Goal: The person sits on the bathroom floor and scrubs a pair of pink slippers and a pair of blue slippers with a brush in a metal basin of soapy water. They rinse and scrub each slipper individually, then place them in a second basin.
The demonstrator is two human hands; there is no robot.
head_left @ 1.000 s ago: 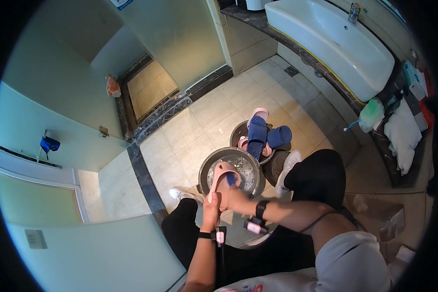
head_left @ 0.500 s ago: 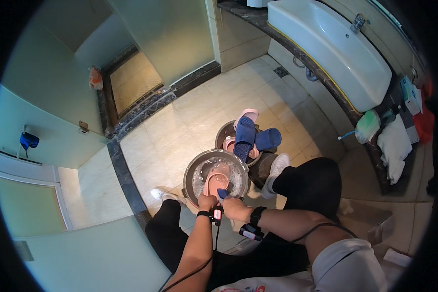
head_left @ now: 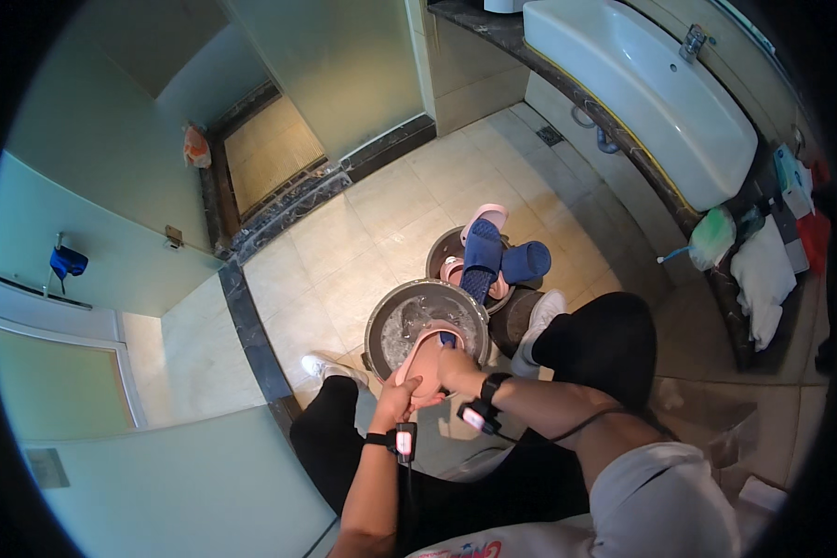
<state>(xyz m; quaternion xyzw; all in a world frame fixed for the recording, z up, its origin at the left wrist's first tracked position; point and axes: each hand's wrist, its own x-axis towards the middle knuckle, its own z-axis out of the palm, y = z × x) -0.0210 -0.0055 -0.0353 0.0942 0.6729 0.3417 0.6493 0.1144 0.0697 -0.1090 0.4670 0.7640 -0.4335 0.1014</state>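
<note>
My left hand (head_left: 400,395) is closed around one end of a pink slipper (head_left: 422,366), fingers beneath and thumb on top. The slipper is tilted over the near side of a grey basin (head_left: 373,337) of sudsy water (head_left: 402,327). In my closed right hand (head_left: 459,370) is a small dark-blue brush (head_left: 448,338), at the slipper's far opening. Its bristles are hidden, and only a little of it shows past my fingers. Both wrists carry black straps with small devices.
Behind the basin, a second bucket (head_left: 435,253) holds pink slippers (head_left: 489,216), a blue slipper (head_left: 481,259) and another blue one (head_left: 527,261). My feet and knees flank the basin. A white sink (head_left: 623,84) on a dark counter is at upper right; frosted glass panels (head_left: 195,474) are at left.
The pink slipper has been turned and drawn toward me, out over the basin's near rim. My left hand has shifted its hold; the blue brush has moved to the slipper's far end.
</note>
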